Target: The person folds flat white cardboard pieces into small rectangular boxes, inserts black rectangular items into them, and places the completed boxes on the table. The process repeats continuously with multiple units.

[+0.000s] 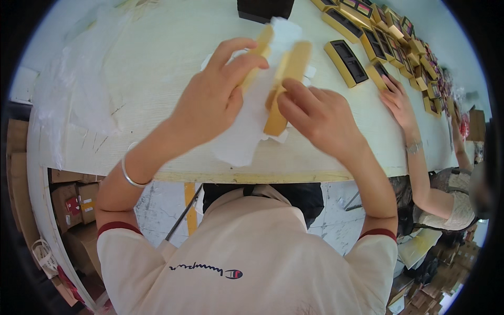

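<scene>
My left hand (207, 102) is closed on a narrow gold cardboard piece (265, 39), its thumb and fingers pinching the near end. Opposite it, my right hand (321, 119) grips a longer gold box piece (297, 60), with bent fingers against its right side. Motion blurs both pieces, and I cannot tell whether they are joined. Between and below them lies white paper (239, 139) on the pale table. More white scraps show around the gold pieces.
A black box (265, 9) stands at the far edge. To the right are a gold box with a black insert (346, 63) and a heap of similar boxes (388, 42). A co-worker's hand (396, 100) holds another gold box. Clear plastic film (86, 84) lies left.
</scene>
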`<state>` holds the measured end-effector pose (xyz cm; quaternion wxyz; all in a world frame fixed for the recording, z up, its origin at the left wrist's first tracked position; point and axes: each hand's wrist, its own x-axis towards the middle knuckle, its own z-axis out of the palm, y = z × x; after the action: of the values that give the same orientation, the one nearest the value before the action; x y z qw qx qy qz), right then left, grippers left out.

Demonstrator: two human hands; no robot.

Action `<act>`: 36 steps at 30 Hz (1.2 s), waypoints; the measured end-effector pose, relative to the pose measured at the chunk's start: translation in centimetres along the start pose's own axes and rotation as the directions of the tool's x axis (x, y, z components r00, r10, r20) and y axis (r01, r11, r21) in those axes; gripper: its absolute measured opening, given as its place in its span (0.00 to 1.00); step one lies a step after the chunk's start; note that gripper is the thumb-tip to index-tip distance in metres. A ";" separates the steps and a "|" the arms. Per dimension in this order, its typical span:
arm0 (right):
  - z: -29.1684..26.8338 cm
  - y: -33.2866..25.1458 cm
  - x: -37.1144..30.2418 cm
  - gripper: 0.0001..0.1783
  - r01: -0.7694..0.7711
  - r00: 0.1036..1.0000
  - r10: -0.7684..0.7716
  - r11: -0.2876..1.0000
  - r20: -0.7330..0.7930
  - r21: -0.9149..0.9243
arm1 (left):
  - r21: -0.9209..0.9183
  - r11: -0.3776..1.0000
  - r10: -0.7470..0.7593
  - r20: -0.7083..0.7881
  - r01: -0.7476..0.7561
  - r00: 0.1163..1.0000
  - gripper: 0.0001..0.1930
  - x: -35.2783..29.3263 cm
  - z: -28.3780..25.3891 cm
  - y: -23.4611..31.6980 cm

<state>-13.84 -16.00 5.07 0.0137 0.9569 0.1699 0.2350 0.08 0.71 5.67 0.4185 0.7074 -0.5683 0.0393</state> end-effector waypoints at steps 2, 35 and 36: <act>1.5 2.0 -0.1 0.15 0.042 0.994 -0.057 0.987 0.092 0.156 | -0.013 0.993 -0.111 0.109 0.113 0.988 0.18 -1.5 2.1 -0.9; 2.4 -3.7 -4.1 0.36 -0.119 0.981 0.057 0.932 0.188 0.343 | -0.184 0.954 -0.175 0.302 0.237 0.937 0.05 -4.9 4.3 -2.3; 2.8 -4.1 -4.3 0.34 -0.115 0.987 0.067 0.933 0.147 0.342 | -0.187 0.955 -0.164 0.321 0.232 0.933 0.05 -4.8 4.2 -2.3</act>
<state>-17.41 -13.43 0.27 -0.1558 0.9645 0.1630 0.1371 -1.43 1.71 -0.84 0.4048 0.7077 -0.5518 -0.1753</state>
